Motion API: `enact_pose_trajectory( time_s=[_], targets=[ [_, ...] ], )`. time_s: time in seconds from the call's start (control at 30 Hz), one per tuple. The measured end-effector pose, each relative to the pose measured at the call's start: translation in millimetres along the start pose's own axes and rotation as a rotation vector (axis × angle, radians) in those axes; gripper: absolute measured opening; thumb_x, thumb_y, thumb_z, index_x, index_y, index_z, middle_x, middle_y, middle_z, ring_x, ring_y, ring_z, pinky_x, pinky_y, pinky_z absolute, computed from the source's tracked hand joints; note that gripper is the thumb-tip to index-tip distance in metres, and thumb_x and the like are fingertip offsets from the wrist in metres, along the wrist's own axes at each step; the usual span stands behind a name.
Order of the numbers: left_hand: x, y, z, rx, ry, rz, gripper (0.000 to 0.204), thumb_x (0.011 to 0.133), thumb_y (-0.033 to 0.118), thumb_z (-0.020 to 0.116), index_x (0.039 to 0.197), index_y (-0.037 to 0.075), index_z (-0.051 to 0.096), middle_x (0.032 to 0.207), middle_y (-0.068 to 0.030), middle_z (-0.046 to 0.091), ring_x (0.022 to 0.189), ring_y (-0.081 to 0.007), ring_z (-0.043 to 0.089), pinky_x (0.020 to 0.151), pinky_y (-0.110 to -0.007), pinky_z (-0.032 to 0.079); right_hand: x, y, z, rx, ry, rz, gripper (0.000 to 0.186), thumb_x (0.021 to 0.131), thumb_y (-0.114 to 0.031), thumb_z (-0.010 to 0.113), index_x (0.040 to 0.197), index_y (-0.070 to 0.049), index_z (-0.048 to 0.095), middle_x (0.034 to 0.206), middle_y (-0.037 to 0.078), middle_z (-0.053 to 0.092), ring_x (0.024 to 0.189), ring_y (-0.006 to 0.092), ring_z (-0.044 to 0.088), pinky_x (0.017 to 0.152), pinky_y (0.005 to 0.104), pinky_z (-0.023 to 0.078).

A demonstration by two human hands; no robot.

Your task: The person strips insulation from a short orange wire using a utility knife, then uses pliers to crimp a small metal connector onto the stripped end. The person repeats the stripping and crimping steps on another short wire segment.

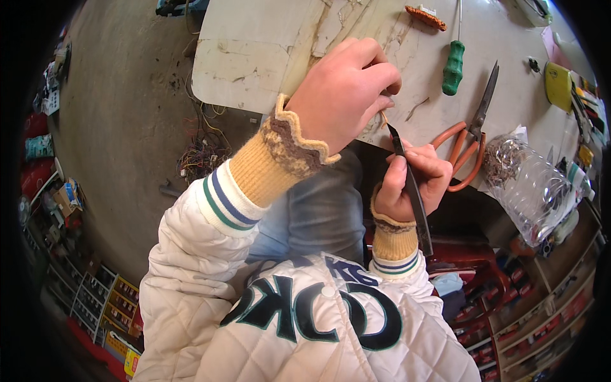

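My left hand point(347, 92) reaches over the table edge, its thumb and fingers pinched together on a thin yellowish wire point(384, 117). Below it, my right hand point(417, 178) grips a long, dark, flat blade point(412, 184) with a pointed upper end. That tip meets or nearly touches the wire; exact contact is too small to tell. Scissors with orange handles point(468, 143) lie just right of my right hand. A green-handled screwdriver point(452, 69) rests farther back on the table, and a short dark wire piece point(417, 108) lies between the two hands and the screwdriver.
The pale, stained table point(248, 63) spans the top. At its right are a clear plastic bag point(531, 184), a yellow-green box point(558, 87) and an orange-brown item point(426, 18). Tangled wires point(202, 156) hang at the left. Shelving with bins point(118, 305) stands lower left.
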State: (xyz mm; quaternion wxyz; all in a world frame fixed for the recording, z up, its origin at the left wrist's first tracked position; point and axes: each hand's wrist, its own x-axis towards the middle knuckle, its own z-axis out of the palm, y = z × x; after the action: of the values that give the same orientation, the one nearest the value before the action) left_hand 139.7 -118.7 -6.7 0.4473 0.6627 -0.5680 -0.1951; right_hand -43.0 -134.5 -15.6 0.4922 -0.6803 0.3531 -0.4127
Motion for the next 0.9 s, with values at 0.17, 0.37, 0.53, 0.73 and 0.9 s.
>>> enact_pose_trajectory(
  time_s=[0.17,0.37,0.53,0.73,0.9],
  targets=[
    [-1.6,0.3,1.1,-0.006,0.004,-0.015,0.018,0.076,0.001,0.075,0.091,0.004,0.066,0.089,-0.0091,0.057,0.083,-0.0263,0.059,0.071,-0.035,0.05,-1.8,1.9,-1.4,-0.077,-0.017,-0.02,0.025,0.079,0.008,0.065,0.1,0.0,0.053,0.089,0.014,0.064,0.08,0.0282,0.067,0.076,0.0364,0.056],
    [-5.6,7.2,-0.3,-0.056,-0.02,-0.123,0.019,0.074,0.002,0.077,0.09,0.004,0.067,0.088,-0.0087,0.056,0.084,-0.0264,0.058,0.073,-0.035,0.049,2.0,2.5,-2.2,-0.207,-0.096,-0.104,0.02,0.085,0.003,0.057,0.102,0.002,0.046,0.093,0.023,0.064,0.075,0.0167,0.057,0.072,0.0278,0.049],
    [-5.9,10.7,-2.3,0.074,-0.045,-0.061,0.018,0.071,0.005,0.077,0.086,0.007,0.067,0.085,-0.0077,0.056,0.087,-0.029,0.054,0.077,-0.037,0.045,-2.3,-0.2,-0.2,-0.173,-0.06,-0.053,0.019,0.087,0.002,0.056,0.102,0.001,0.045,0.094,0.024,0.064,0.074,0.0163,0.057,0.074,0.028,0.049],
    [-8.9,13.3,-1.5,0.102,-0.027,-0.072,0.016,0.072,0.006,0.077,0.083,0.007,0.065,0.082,-0.007,0.054,0.083,-0.0289,0.052,0.074,-0.037,0.044,-8.5,-1.6,3.8,-0.069,0.014,0.006,0.025,0.079,0.009,0.065,0.098,0.001,0.052,0.09,0.017,0.064,0.085,0.0286,0.066,0.081,0.0372,0.055],
    [-11.4,15.1,0.5,0.123,0.005,-0.08,0.017,0.072,0.006,0.078,0.083,0.007,0.065,0.078,-0.0064,0.052,0.081,-0.0283,0.05,0.072,-0.037,0.043,-8.5,-1.6,4.1,-0.052,0.013,0.018,0.024,0.08,0.008,0.065,0.099,0.001,0.052,0.091,0.017,0.065,0.084,0.0271,0.066,0.082,0.0369,0.054]
  ],
)
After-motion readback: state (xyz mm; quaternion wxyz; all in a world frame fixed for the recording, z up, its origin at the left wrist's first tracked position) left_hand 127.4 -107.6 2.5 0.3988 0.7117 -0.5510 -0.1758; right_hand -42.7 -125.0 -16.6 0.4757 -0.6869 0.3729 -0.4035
